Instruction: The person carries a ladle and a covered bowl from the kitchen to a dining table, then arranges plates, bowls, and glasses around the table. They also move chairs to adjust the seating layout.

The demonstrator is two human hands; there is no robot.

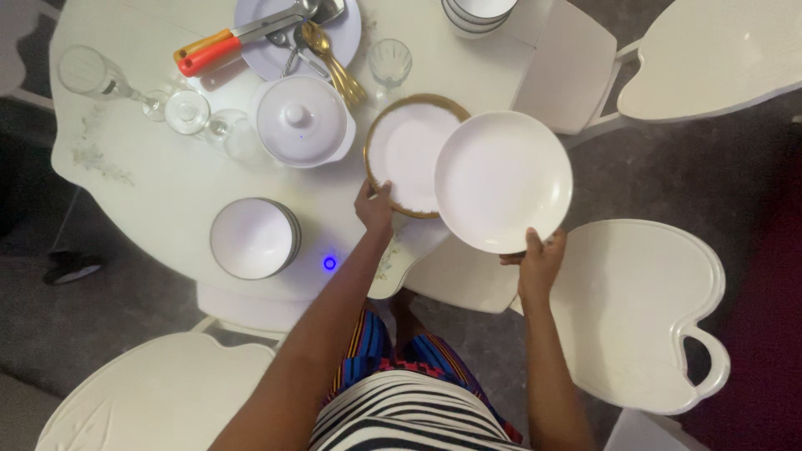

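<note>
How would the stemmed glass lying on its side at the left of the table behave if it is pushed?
The stemmed glass lies on its side, so it would probably roll in a curve. It looks thin and clear, likely fragile. Nearby glasses could get knocked.

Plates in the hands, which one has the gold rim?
The gold-rimmed plate, held by the left hand over the table. The plain white plate in the right hand has no coloured edge and overlaps it.

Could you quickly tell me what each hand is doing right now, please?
Left hand: closed on the gold-rimmed plate.
Right hand: closed on the white plate.
</note>
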